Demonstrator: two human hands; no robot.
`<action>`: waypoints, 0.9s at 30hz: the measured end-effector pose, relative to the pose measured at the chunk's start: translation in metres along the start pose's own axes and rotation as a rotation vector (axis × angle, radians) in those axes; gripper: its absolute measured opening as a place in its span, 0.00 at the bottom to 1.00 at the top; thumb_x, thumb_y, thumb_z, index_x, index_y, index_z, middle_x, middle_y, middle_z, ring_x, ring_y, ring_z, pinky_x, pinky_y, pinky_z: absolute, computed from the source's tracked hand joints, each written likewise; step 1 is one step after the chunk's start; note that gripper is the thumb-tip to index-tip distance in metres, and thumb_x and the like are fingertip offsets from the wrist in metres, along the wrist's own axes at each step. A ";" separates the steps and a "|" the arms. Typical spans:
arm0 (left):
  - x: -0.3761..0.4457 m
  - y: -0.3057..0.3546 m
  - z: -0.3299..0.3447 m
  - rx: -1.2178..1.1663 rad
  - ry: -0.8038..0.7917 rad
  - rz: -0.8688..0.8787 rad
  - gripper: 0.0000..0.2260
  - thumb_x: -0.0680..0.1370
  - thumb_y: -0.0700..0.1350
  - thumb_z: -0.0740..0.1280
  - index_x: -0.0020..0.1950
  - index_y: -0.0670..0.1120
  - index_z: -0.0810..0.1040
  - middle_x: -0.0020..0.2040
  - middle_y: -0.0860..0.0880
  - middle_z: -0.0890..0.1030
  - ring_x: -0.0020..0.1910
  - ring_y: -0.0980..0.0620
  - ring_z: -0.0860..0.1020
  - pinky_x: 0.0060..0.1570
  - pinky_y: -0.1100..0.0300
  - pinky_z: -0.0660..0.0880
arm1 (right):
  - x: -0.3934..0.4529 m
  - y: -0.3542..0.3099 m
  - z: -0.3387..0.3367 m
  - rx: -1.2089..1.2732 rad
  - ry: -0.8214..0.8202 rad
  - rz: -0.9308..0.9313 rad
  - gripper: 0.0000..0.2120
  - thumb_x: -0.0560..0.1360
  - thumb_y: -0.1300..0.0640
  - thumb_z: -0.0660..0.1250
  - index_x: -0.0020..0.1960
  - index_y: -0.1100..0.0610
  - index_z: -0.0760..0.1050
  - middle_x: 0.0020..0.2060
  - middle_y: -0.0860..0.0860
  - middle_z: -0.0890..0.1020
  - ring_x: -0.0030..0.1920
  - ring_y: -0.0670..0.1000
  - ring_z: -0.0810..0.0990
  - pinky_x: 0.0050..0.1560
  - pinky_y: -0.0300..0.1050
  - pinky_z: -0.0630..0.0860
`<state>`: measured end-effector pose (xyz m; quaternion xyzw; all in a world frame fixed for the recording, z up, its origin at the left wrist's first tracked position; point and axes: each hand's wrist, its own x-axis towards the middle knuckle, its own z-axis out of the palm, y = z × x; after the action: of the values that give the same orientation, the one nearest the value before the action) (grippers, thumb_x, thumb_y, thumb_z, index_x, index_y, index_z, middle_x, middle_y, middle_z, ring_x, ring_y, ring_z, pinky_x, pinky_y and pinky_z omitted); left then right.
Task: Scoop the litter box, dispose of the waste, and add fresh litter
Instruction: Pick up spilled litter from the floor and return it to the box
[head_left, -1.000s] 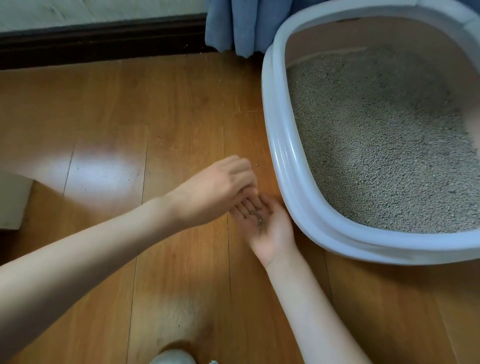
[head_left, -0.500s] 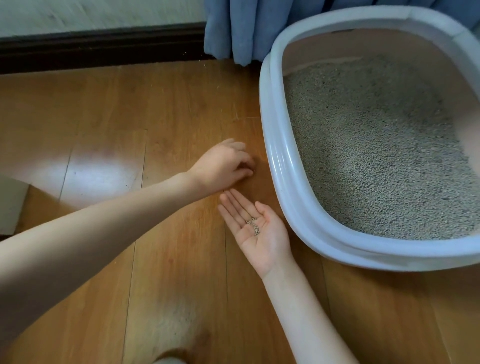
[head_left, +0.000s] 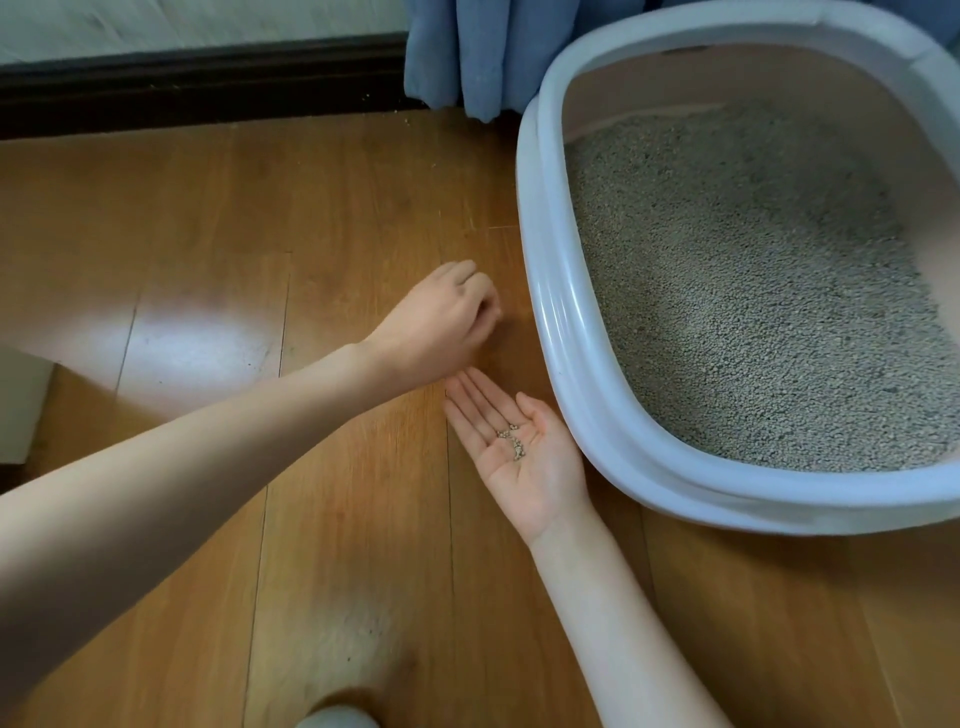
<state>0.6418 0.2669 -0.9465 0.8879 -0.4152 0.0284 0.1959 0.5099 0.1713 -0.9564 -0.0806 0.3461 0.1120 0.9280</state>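
Note:
A white litter box (head_left: 558, 332) stands on the floor at the right, filled with grey litter (head_left: 753, 291). My right hand (head_left: 524, 462) lies palm up beside the box's near-left rim, fingers straight, with a few stray litter grains (head_left: 513, 442) resting in the palm. My left hand (head_left: 441, 325) is just beyond it, knuckles up, fingers curled and pinched down on the wooden floor (head_left: 208, 218) close to the rim. Whatever is under its fingertips is hidden.
A dark baseboard (head_left: 197, 78) runs along the wall at the back. A blue curtain (head_left: 467, 57) hangs behind the box. A pale object (head_left: 18, 405) sits at the left edge, and a white shape (head_left: 337, 719) shows at the bottom edge.
My left hand has left my right palm and moved away to the floor by the box rim. My right hand has flattened, showing the grains.

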 end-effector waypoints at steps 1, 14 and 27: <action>-0.006 0.005 -0.007 -0.043 0.000 -0.018 0.07 0.79 0.42 0.60 0.44 0.41 0.75 0.42 0.48 0.76 0.41 0.50 0.73 0.44 0.65 0.65 | 0.000 0.000 0.000 0.003 0.005 0.008 0.21 0.81 0.60 0.53 0.50 0.73 0.80 0.55 0.68 0.80 0.55 0.63 0.81 0.59 0.58 0.76; -0.053 0.008 -0.018 -0.125 0.138 -0.028 0.04 0.77 0.41 0.69 0.48 0.42 0.83 0.42 0.49 0.79 0.41 0.53 0.70 0.42 0.61 0.69 | 0.000 0.003 0.005 0.027 0.029 0.025 0.21 0.81 0.59 0.54 0.50 0.73 0.80 0.54 0.67 0.81 0.55 0.63 0.81 0.56 0.57 0.79; -0.009 -0.020 0.012 0.046 -0.043 -0.028 0.04 0.73 0.41 0.72 0.46 0.43 0.84 0.39 0.47 0.79 0.38 0.47 0.72 0.42 0.56 0.72 | -0.006 0.011 0.000 0.003 -0.042 0.049 0.20 0.79 0.59 0.53 0.56 0.73 0.77 0.58 0.68 0.78 0.60 0.63 0.79 0.61 0.59 0.74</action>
<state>0.6496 0.2805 -0.9663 0.8984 -0.4061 0.0160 0.1667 0.5027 0.1809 -0.9529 -0.0684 0.3287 0.1357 0.9321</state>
